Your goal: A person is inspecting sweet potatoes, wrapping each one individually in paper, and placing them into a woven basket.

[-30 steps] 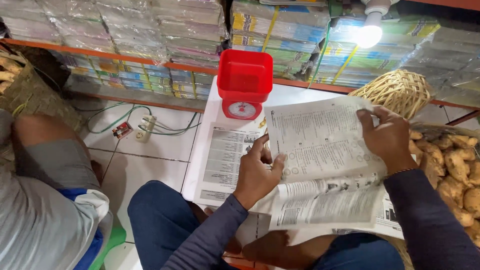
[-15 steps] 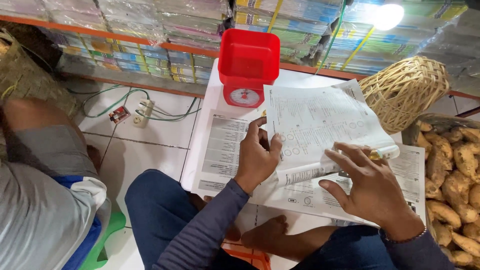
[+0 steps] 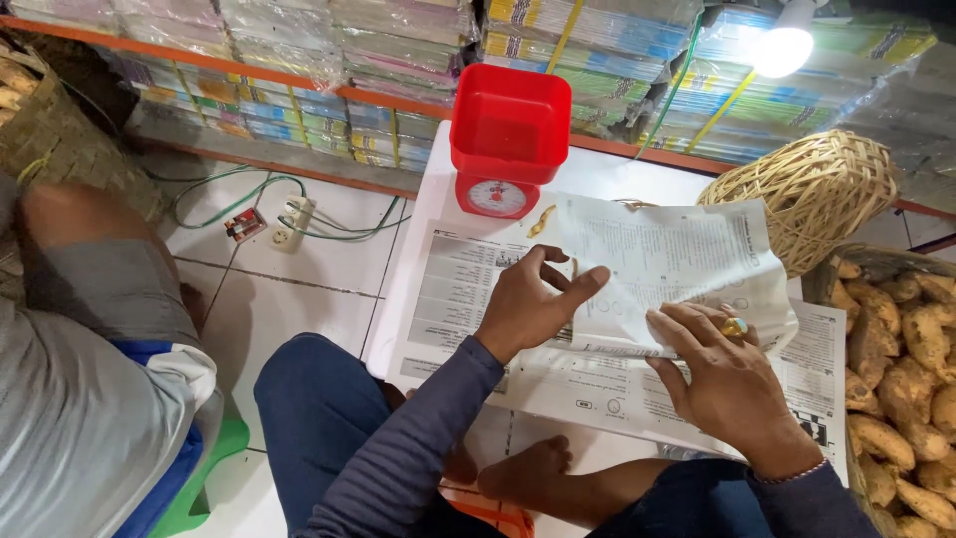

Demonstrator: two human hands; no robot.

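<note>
Co-worker: while a person in grey shorts and a grey and blue shirt (image 3: 90,399) sits on the tiled floor (image 3: 289,299) at far left, near a white power strip (image 3: 289,224) with green cables, we keep our elbows in and well apart from them.
Left hand: our left hand (image 3: 528,304) rests on the printed sheets, fingers (image 3: 583,284) spread apart and flat, thumb stretched toward the fold; it clamps nothing and only pins paper.
Printed sheet: the sheet being folded (image 3: 667,269) lies on the stack of printed sheets (image 3: 448,299) on the low white desk (image 3: 438,179) in front of our knees, its near part turned over under both hands.
Scale: a red kitchen scale (image 3: 508,139) with a red tray stands just behind the sheet, a small pale root piece (image 3: 541,221) beside its dial; we judge that pushing the sheet forward could nudge both.
Right hand: our right hand (image 3: 727,374) presses palm-down on the folded edge, fingers (image 3: 677,329) together and flat, closed on nothing.
Doing it well: we judge the crease comes clean if the left hand holds the sheet steady while the right runs along the edge with even pressure.
Right side: a woven basket (image 3: 817,189) lies behind, and a sack of ginger roots (image 3: 906,379) sits just beside the right wrist.
</note>
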